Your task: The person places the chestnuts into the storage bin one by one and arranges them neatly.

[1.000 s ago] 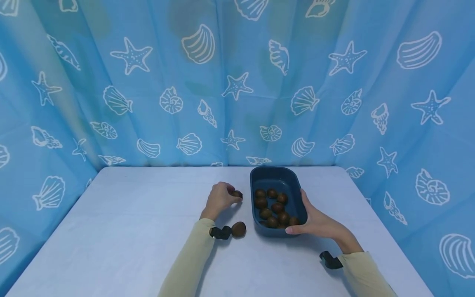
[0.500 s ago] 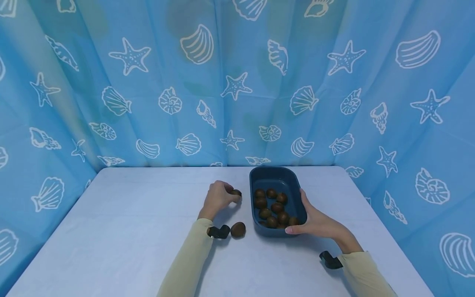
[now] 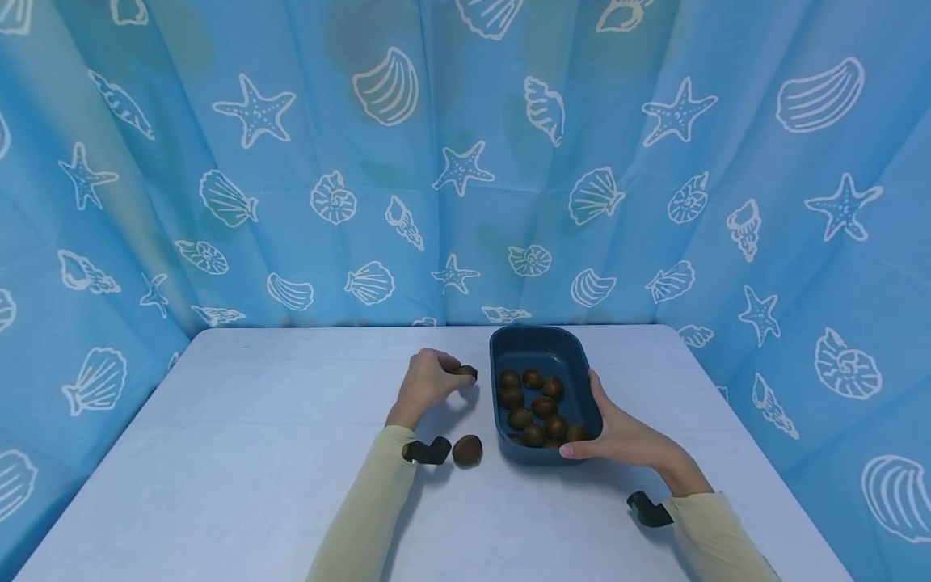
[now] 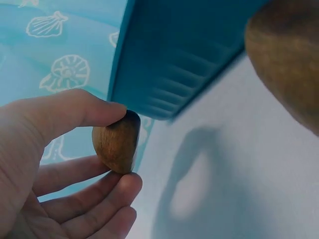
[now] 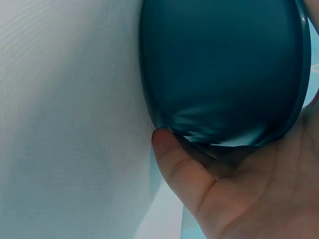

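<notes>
A brown, rounded, kiwi-like piece [image 4: 117,142] with a flat dark side is pinched between thumb and fingertips of my left hand [image 3: 424,386], above the tabletop and just left of the deep blue bin [image 3: 538,465]. Around the bin's near right corner my right hand [image 3: 629,436] holds on, thumb at the front and fingers along the side wall. Several similar brown pieces [image 3: 543,406] lie inside, mostly towards its near end. One more brown piece [image 3: 468,451] rests on the table beside my left wrist; the left wrist view shows it large at upper right.
A white-covered table [image 3: 240,453] extends to both sides. Behind it hangs a blue curtain [image 3: 465,218] printed with white shells and starfish. Dark wrist mounts [image 3: 427,451] stick out from both sleeves, the left one close to the loose brown piece.
My left hand has risen slightly with the brown kiwi-like piece, which now sits a little higher in the head view. My right hand and the bin have not visibly moved.
</notes>
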The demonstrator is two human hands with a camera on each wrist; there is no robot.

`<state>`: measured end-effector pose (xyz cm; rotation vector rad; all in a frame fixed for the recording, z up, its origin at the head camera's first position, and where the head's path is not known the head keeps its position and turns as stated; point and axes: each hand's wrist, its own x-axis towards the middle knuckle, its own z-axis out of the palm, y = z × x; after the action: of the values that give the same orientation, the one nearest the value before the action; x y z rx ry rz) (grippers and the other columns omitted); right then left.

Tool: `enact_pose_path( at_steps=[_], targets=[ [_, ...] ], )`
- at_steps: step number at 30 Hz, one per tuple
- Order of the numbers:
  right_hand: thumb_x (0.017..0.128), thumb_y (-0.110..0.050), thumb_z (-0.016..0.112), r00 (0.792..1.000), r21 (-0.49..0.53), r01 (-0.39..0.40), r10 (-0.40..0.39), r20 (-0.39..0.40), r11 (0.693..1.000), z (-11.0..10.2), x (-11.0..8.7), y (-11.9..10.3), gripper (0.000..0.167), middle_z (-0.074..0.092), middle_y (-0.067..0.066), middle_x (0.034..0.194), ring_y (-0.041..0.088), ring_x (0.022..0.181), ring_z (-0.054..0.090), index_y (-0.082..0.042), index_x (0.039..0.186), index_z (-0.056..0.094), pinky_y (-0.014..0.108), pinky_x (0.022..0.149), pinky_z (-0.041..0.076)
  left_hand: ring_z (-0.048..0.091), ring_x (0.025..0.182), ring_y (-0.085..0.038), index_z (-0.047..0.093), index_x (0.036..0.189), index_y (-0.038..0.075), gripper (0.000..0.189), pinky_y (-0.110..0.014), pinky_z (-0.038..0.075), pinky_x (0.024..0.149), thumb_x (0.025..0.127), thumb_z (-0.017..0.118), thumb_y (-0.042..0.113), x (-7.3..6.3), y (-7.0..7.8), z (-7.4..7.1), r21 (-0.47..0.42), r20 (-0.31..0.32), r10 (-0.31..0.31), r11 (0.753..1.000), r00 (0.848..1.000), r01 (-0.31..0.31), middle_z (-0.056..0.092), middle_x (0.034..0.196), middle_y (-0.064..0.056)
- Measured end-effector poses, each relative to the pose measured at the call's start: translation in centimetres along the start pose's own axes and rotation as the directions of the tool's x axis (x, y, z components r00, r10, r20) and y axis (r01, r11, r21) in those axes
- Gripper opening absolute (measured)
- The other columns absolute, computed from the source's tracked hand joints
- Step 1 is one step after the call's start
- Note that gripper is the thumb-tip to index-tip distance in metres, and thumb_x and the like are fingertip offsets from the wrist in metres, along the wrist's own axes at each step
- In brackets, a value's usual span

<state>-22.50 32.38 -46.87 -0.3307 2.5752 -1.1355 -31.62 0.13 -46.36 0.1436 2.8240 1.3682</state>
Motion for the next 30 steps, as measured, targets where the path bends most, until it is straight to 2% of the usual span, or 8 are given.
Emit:
enact_pose_path(
  at_steps=[6,16,25,30],
  targets=[
    [0.083,-0.046,0.081,1.000,0.018,0.000,0.000,0.000,1.000,0.1,0.0,0.1,0.138,-0.017,0.023,0.172,0.053,0.158,0.002,-0.015,0.160,-0.030,0.078,0.117,0.022,0.069,0.093,-0.022,0.078,0.107,0.006,0.037,-0.044,0.057,0.090,0.081,0.087,0.031,-0.2,0.6,-0.4,-0.033,0.009,0.009,0.999,1.000,-0.009,0.078,0.101,-0.008],
    [0.084,-0.045,0.080,1.000,0.043,0.011,-0.011,-0.003,0.999,0.0,0.0,0.5,0.137,-0.015,0.023,0.173,0.052,0.158,0.004,-0.018,0.160,-0.030,0.078,0.116,0.024,0.074,0.099,-0.022,0.078,0.112,0.008,0.042,-0.047,0.058,0.095,0.082,0.086,0.036,-0.6,1.7,-1.0,-0.098,0.031,0.086,0.992,0.996,-0.082,0.080,0.104,-0.007],
    [0.084,-0.044,0.081,1.000,0.042,0.018,-0.019,0.002,0.999,-0.1,-0.1,0.1,0.137,-0.016,0.024,0.172,0.053,0.158,0.002,-0.016,0.159,-0.031,0.077,0.117,0.023,0.076,0.095,-0.019,0.080,0.109,0.009,0.035,-0.043,0.061,0.090,0.083,0.086,0.032,-1.4,3.0,-1.4,-0.157,0.036,0.155,0.977,0.987,-0.147,0.081,0.100,-0.004],
    [0.084,-0.044,0.081,1.000,0.054,0.022,-0.022,0.001,0.998,0.0,-0.1,0.3,0.137,-0.016,0.022,0.173,0.052,0.159,0.003,-0.018,0.160,-0.030,0.077,0.117,0.022,0.076,0.096,-0.019,0.080,0.110,0.010,0.035,-0.044,0.060,0.092,0.084,0.085,0.032,-1.8,3.2,-1.5,-0.195,0.052,0.150,0.971,0.987,-0.137,0.081,0.102,-0.005]
  ],
)
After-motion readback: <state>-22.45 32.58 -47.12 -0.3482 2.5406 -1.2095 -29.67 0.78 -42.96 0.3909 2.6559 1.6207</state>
